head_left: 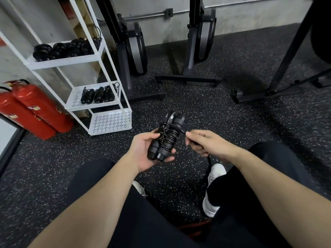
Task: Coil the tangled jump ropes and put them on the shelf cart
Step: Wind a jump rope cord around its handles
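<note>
Far left, two red fire extinguishers [34, 111] lie tilted against the wall, their valve ends up and to the left.

Just right of them stands the white shelf cart [100, 56], three perforated tiers. The top tier holds a row of coiled black ropes [66, 48]. The middle tier holds three more bundled ropes [97, 94], lying side by side at its rear right. The bottom tier [111, 121] shows its bare perforated floor.

Centre frame, the left hand [148, 152] is palm up with thumb and fingers curled round the jump rope [167, 138], gripping it above the speckled rubber floor [53, 167]. The rope's two black handles are pressed together side by side. Their long axis runs from lower left, where the butt ends rest at the heel of the palm, to upper right, where the cord ends point away from the person toward the rowing machines. Thin black cord is wound crosswise round the handles' midsection.

The right hand [206, 144] sits just beside the bundle, thumb and forefinger pinching the free cord [208, 158] where it leaves the wrap; the slack passes through the closed hand and hangs down below it.

Behind, two upright rowing machines [202, 45] stand against the wall. Below, dark trousers and a white shoe [213, 190] are visible.
</note>
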### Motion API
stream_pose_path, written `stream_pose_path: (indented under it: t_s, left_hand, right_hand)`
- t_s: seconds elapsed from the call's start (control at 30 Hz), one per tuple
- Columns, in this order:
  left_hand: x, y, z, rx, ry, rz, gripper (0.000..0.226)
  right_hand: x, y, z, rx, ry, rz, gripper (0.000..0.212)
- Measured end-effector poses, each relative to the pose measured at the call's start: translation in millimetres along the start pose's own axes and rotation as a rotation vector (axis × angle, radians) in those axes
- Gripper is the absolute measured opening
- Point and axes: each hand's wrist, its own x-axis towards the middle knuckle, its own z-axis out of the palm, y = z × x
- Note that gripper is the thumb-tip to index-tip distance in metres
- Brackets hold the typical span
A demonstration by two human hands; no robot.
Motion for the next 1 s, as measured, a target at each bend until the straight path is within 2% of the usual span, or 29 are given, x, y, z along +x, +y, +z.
stream_pose_path:
  t_s: [0.1, 0.23, 0.33, 0.47, 0.57, 0.67, 0.77, 0.9, 0.93, 1.0]
  left_hand:
    - [-1, 3, -4, -0.127, -0.020, 0.084, 0.057]
    - [-7, 7, -6, -0.107, -0.060, 0.134, 0.057]
    - [-13, 8, -4, -0.067, -0.090, 0.130, 0.054]
    - [-15, 9, -5, 0.026, -0.109, 0.059, 0.058]
    - [-13, 8, -4, 0.149, -0.118, -0.012, 0.068]
    - [-11, 4, -1, 0.338, -0.128, -0.080, 0.084]
    - [-11, 3, 0, 0.476, -0.177, -0.163, 0.072]
    - [-10, -2, 2, 0.675, -0.209, -0.214, 0.052]
    - [-7, -4, 1, 0.743, -0.210, -0.216, 0.057]
    - [-3, -8, 1, 1.011, -0.208, -0.188, 0.077]
  right_hand:
    - [-1, 2, -4, 0.017, -0.037, -0.008, 0.030]
    - [-2, 2, -8, 0.061, -0.076, 0.060, 0.037]
    - [-5, -2, -8, -0.038, -0.111, 0.154, 0.043]
    - [-3, -3, -9, -0.186, 0.021, 0.232, 0.051]
    - [-2, 0, -12, -0.154, 0.059, 0.267, 0.048]
    - [-4, 0, -10, -0.235, 0.084, 0.306, 0.044]
    - [-1, 4, -11, -0.292, 0.130, 0.330, 0.039]
    - [3, 10, -14, -0.253, 0.159, 0.304, 0.016]
    - [3, 11, -13, -0.252, 0.169, 0.282, 0.008]
    - [5, 12, -11, -0.247, 0.178, 0.243, 0.013]
